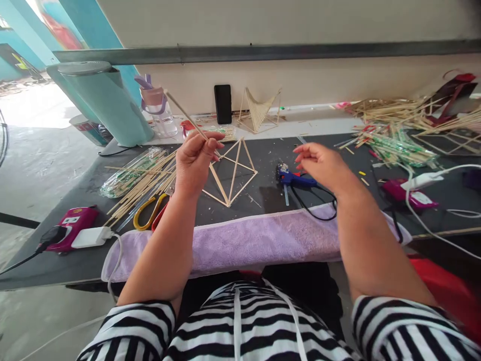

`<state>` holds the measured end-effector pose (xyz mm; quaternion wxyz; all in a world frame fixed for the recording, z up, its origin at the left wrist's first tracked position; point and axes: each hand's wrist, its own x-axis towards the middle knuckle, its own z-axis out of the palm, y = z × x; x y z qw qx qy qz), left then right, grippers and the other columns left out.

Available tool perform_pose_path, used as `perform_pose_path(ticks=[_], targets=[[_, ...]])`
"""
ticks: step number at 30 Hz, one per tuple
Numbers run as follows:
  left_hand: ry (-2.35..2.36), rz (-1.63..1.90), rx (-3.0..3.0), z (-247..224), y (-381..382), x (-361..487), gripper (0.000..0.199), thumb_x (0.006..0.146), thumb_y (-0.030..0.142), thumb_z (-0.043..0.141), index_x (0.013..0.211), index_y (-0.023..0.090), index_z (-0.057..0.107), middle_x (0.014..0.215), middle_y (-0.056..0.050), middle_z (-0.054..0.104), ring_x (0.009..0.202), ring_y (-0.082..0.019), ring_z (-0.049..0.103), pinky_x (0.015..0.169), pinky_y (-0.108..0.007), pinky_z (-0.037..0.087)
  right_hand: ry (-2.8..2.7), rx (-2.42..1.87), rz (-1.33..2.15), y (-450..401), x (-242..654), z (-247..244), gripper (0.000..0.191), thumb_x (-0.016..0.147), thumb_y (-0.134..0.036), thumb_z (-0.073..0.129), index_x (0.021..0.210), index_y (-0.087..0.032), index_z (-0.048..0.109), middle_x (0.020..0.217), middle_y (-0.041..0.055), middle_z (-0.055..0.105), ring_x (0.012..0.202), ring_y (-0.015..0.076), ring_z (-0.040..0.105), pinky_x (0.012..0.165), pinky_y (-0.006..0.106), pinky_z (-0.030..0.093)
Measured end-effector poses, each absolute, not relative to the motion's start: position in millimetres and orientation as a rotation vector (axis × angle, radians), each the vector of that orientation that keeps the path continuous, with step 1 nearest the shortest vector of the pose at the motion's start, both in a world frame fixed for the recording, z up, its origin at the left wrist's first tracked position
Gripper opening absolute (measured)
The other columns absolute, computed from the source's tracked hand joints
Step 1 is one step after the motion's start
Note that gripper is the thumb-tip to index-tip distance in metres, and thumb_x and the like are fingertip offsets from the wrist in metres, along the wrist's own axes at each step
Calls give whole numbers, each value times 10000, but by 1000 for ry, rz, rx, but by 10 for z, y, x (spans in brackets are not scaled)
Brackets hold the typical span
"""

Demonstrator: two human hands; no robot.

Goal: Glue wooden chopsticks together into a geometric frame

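Both hands were raised over the dark worktop (263,155). The left hand (193,163) was pinched shut on a thin bamboo stick (186,116), held between thumb and fingertips near its lower end, with the stick slanting up and away to the left. The right hand (321,165) was held empty, fingers loosely spread, just above the blue glue gun (291,178) that lay on its side with its black cord looping toward the towel (263,240).

Between the hands, a stick frame (233,173) of triangles joined at their corners was seen resting on the worktop, just beside the left hand. A clean joint would probably be helped if the stick were gripped close to the end to be fixed, so that it did not whip, and if the frame were steadied flat before any glue was applied; the sticks looked light and springy, and the joints small.

The sticks were pale, straight, smooth and round. The towel was lilac, soft and nubbly, folded along the near edge. Yellow-handled scissors (150,213) and a loose bundle of sticks (143,185) lay at the left, partly on a crinkled clear packet (128,175). A finished strung frame (259,113) stood against the wall.
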<state>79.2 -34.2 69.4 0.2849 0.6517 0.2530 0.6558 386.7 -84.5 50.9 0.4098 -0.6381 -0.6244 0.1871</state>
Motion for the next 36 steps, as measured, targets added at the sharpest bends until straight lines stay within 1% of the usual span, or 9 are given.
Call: perform_pose_path(ticks=[2,4,8,12,17,21,26,31,36], targets=[[614,1736,1667,678,-311,818,151,892,341,642,925,267,769,806,-16,642,715,-109,617,544,-196,477,-1812,-1902,350,-817,3992,342,446,723,-112,622,1166,-161,630,1115,123,685,988,255,662,865,400,534],[554,1705,1589,665,-281,826,140,869,325,679,943,263,779,701,-3,624,647,-91,584,521,-182,442,-1984,-2157,218,-805,4017,209,567,703,-109,625,1268,-135,588,1299,176,613,1175,350,580,973,488,468],[491,1607,1417,672,-272,815,199,805,338,752,982,252,783,632,8,622,495,-45,474,416,-164,337,-2153,-2330,64,-804,3881,86,629,768,-98,528,1395,-124,482,1386,187,552,1261,391,506,961,485,451],[489,1496,1261,710,-298,781,257,799,368,754,1032,260,768,644,9,648,436,-32,448,353,-164,267,-2121,-2390,-6,-761,3825,118,566,776,-75,501,1340,-108,508,1262,219,609,1102,371,618,869,483,480],[478,1469,1179,771,-323,740,213,852,363,701,1017,235,740,648,6,657,446,-41,510,351,-152,290,-1783,-2073,17,-747,3876,330,451,737,-233,646,1178,-144,618,1145,164,657,1013,313,640,842,409,489],[496,1482,1160,805,-331,723,170,905,349,637,993,218,700,646,5,663,444,-46,522,368,-150,326,-1475,-1435,564,-880,3552,463,302,757,-376,679,1006,-207,688,889,45,691,713,199,614,647,333,481],[511,1519,1144,800,-282,639,178,917,352,615,890,185,671,663,1,672,446,-42,539,353,-136,319,-1423,-946,1062,-1073,2888,398,232,775,-424,741,877,-222,689,877,19,689,544,104,498,534,296,429],[518,1563,1103,787,-249,598,188,912,348,624,837,180,659,650,14,661,417,-25,509,317,-126,272,-1450,-873,1144,-1127,2752,275,178,819,-386,721,873,-223,675,919,11,692,485,77,510,495,282,421],[544,1555,1076,789,-270,648,199,904,362,638,813,185,647,636,24,652,399,-20,496,309,-130,271,-1460,-1011,1097,-1152,2792,231,272,799,-467,722,789,-206,645,632,-22,588,452,92,470,473,278,385]])
